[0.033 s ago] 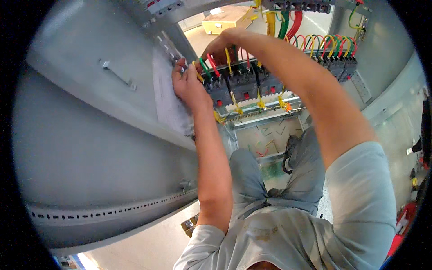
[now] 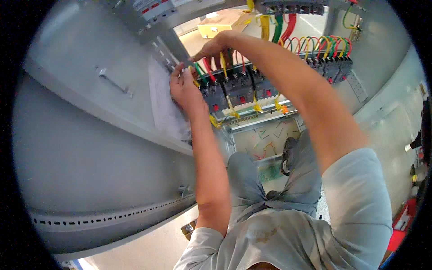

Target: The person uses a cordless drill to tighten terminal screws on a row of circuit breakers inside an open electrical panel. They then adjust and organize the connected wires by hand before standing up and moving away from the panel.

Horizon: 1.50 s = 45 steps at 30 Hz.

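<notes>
At the left end of a row of black circuit breakers [image 2: 234, 90], my left hand [image 2: 183, 90] has its bent fingertips closed at a short yellow wire [image 2: 196, 83]. My right hand [image 2: 217, 47] arches over the breakers from behind, one finger stretched leftward almost to my left fingertips. Its other fingers are partly hidden behind the wires. Beside the yellow wire stand a green wire [image 2: 200, 72] and a red wire [image 2: 208, 65], rising from the breaker terminals. Whether the right fingers touch a wire cannot be made out.
Grey cabinet panels [image 2: 108, 148] enclose the left side. Thick coloured cables [image 2: 277, 29] hang at the top, and looped wires [image 2: 321, 45] rise from the right-hand breakers. Wire scraps [image 2: 270, 137] lie on the floor below. Beyond the frame stands a wooden box [image 2: 220, 26].
My right hand's finger has stretched further left, toward my left fingertips. My left hand stays at the yellow wire. The whole view has shifted slightly.
</notes>
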Available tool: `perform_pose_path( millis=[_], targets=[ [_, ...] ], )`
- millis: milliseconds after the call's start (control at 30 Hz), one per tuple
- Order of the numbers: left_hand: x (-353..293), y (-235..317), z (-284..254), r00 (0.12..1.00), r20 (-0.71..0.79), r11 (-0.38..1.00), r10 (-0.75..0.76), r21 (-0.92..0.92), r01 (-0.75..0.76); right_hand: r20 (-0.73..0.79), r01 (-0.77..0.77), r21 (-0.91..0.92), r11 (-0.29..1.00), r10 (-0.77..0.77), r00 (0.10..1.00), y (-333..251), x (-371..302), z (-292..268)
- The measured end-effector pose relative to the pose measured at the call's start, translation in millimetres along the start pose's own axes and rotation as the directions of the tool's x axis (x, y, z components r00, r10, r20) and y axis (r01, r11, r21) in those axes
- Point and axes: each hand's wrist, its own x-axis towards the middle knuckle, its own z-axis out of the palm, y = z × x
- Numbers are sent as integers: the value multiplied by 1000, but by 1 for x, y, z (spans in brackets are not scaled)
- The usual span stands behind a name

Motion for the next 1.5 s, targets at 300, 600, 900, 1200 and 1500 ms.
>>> perform_pose_path(
  millis=[300,600,900,1200,1500],
  targets=[
    [7,39,38,820,448,519,355,635,-572,-751,836,-138,531,-606,261,94,-174,139],
    [104,-2,161,247,491,340,-835,815,-469,-615,697,670,256,-335,714,224,-108,252],
    [117,-54,148,109,273,225,-956,918,-325,-818,818,574,27,33,574,234,-78,244],
    [152,-108,147,63,230,213,-971,956,-204,-892,896,444,-26,77,445,236,-49,248],
    [144,-82,153,-186,293,334,-938,615,-714,-886,891,453,-36,94,454,229,-53,250]
  ],
)
